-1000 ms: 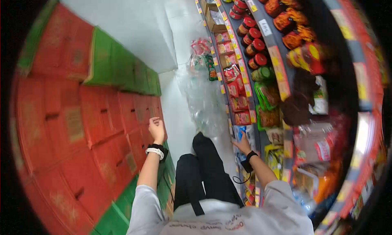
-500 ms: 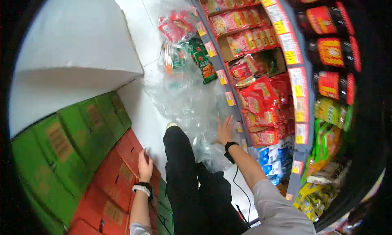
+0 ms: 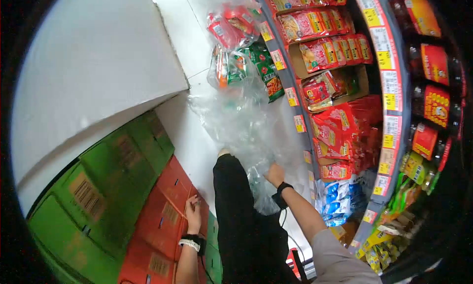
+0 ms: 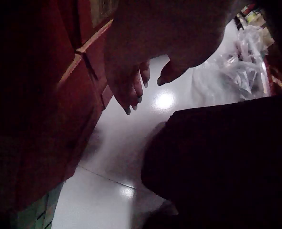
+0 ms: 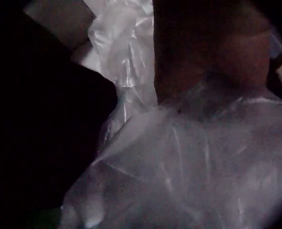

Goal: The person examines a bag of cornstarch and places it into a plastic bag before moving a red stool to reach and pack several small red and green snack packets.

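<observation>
My right hand (image 3: 275,175) grips a clear plastic bag (image 3: 242,124) by its near end, with the bunched plastic hanging down beside my knee. In the right wrist view the crinkled film spreads out below the dim hand (image 5: 212,62). Farther up the floor, the bag's other end reaches red packets (image 3: 231,30) and green packets (image 3: 263,69), some of them under clear plastic. My left hand (image 3: 193,216) hangs beside the red boxes, holding nothing. Its fingers point loosely down over the floor in the left wrist view.
Stacked green boxes (image 3: 106,183) and red boxes (image 3: 165,210) line the left side, below a white pillar (image 3: 98,62). On the right stands a shelf with price tags, red packets (image 3: 340,131), blue-and-white packets (image 3: 337,200) and dark jars (image 3: 433,106). White floor tiles (image 3: 194,131) run between.
My right hand has moved from beside the shelf down to the plastic bag and closed on its near end. The head view has turned and come nearer the floor. My left hand stays by the boxes.
</observation>
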{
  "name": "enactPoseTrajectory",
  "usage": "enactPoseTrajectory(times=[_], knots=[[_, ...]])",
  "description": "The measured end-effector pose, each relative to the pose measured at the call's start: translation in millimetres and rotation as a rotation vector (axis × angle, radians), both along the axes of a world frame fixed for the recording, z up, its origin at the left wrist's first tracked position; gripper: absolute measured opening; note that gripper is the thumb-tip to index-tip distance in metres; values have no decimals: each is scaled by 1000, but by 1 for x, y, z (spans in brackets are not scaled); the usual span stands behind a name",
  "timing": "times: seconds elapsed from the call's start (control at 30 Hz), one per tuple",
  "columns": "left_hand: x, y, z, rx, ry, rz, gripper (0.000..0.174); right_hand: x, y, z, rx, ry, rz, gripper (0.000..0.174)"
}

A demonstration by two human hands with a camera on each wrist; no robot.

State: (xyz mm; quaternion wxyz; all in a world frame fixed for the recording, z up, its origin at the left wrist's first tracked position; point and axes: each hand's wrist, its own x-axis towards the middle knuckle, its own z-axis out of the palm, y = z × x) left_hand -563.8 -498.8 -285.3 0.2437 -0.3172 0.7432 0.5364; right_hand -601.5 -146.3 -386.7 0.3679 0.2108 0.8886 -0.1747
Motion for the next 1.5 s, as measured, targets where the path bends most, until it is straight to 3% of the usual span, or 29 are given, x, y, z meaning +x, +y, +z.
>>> enactPoseTrajectory(times=[0.07, 0.1, 0.13, 0.2, 0.23, 0.3, 0.37, 0.43, 0.5, 0.57, 0.6, 0.63, 0.77, 0.83, 0.93, 0.97, 1.0, 1.07, 1.1, 1.13, 1.2, 1.23, 1.33, 1.37, 1.4, 1.47, 1.5], knots=[[-4, 0, 12, 103, -11, 7, 27, -17, 12, 56, -21, -255, 122, 35], [-20, 10, 31, 84, -51, -26, 25, -29, 18, 88, 6, -355, 82, 40], [-40, 21, 51, 84, -53, -23, 25, -25, 30, 105, 7, -358, 84, 40], [-74, 34, 82, 212, -158, 24, 22, -21, 47, 139, -161, -265, 305, 41], [-70, 31, 68, 85, -76, -62, 19, -25, 51, 149, -167, -264, 304, 41], [-93, 35, 82, 89, -78, -36, 19, -62, 54, 183, -714, -191, 318, 41], [-100, 37, 91, 58, -46, -61, 18, -94, 40, 201, -848, -50, 37, 53], [-86, 34, 88, 87, -89, -51, 18, -97, 39, 152, -848, 215, -41, 70], [-65, 33, 89, 106, -118, -32, 18, -178, 15, 149, -435, 424, 133, 76], [-46, 36, 92, 251, -285, 251, 18, -212, -1, 102, -87, 347, 187, 71], [-39, 35, 95, 218, -291, 193, 18, -211, -6, 87, -94, 351, 181, 71], [-22, 28, 90, 137, -340, 89, 20, -216, -10, 68, -191, 300, 95, 68], [19, 18, 108, 199, -277, 160, 20, -204, -20, 32, -571, 19, -254, 57], [37, 17, 125, 185, -344, 231, 22, -210, -22, 38, -750, -123, -413, 52], [19, 17, 176, 94, -417, 101, 22, -250, -6, 81, -970, -161, -599, 53], [1, 18, 188, 79, -380, 81, 22, -269, -5, 102, -918, 46, -575, 46], [-17, 21, 202, 61, -341, 59, 22, -294, -1, 124, -940, 83, -544, 46], [-55, 21, 233, 23, -270, 12, 22, -345, 11, 167, -826, 316, -536, 54], [-75, 20, 248, 8, -242, -8, 22, -376, 14, 174, -813, 236, -528, 64], [-94, 20, 261, -12, -206, -32, 22, -404, 13, 186, -830, 275, -505, 64], [-126, 18, 285, -58, -144, -78, 22, -453, 7, 209, -579, 833, -252, 68], [-140, 14, 295, -83, -119, -103, 22, -477, -4, 220, -663, 910, -367, 69], [-165, -6, 333, -159, -97, -182, 23, -526, -25, 257, -621, 865, -328, 66], [-174, -11, 340, -185, -88, -206, 23, -539, -30, 283, -419, 932, -150, 62], [-181, -18, 348, -210, -89, -231, 23, -551, -36, 307, -425, 942, -149, 62], [-195, -40, 364, -264, -99, -292, 23, -579, -49, 335, -171, 630, 207, 67], [-199, -51, 373, -292, -115, -329, 23, -592, -57, 325, -182, 701, 139, 70]])
